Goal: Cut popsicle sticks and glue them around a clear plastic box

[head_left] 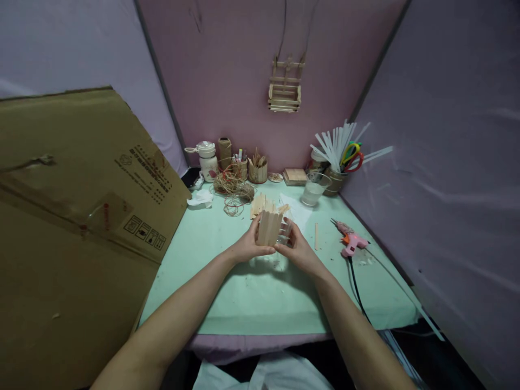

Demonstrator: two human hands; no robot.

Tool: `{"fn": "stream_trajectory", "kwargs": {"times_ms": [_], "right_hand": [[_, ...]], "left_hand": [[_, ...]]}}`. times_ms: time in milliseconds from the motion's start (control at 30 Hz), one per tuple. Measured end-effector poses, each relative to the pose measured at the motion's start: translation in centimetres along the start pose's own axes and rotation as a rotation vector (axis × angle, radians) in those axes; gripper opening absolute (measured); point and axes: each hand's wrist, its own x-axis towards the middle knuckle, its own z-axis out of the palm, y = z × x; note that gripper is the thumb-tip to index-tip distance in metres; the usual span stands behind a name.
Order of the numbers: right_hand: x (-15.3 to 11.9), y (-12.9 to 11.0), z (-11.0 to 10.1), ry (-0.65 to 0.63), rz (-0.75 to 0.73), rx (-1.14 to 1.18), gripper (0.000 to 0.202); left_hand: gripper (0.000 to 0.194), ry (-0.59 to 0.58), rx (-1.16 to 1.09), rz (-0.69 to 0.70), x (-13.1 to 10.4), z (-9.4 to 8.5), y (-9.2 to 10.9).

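Between my two hands is a clear plastic cup (285, 233) with flat wooden craft sticks (269, 228) standing side by side along its left and front. My left hand (251, 242) grips the stick-covered side, its thumb along the bottom edge. On the bare clear side, my right hand (299, 246) is closed around the cup, thumb at the lower front. The cup is held above the green tabletop, slightly tilted. Just behind it lies a pile of loose craft sticks (257, 205). A single craft stick (316, 236) lies to the right of my right hand.
A pink hot glue gun (354, 244) with a black cord lies at the right. Behind stand a clear cup (313, 190), a can of white glue sticks and scissors (336, 179), tangled twine (233, 187) and a white bottle (208, 161). A large cardboard sheet (81, 227) borders the left.
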Motion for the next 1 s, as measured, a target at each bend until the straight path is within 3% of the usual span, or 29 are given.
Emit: {"fn": "stream_trajectory", "kwargs": {"times_ms": [400, 733, 1000], "right_hand": [[-0.1, -0.6, 0.3, 0.019, 0.027, -0.010, 0.079], [0.0, 1.4, 0.0, 0.011, -0.004, 0.021, 0.084], [-0.4, 1.4, 0.2, 0.032, 0.002, -0.019, 0.083]], "left_hand": [[0.117, 0.013, 0.021, -0.023, -0.1, 0.1, 0.1], [0.134, 0.004, -0.061, -0.059, -0.3, 0.3, 0.0], [0.114, -0.030, -0.157, -0.060, -0.2, -0.5, -0.3]]}}
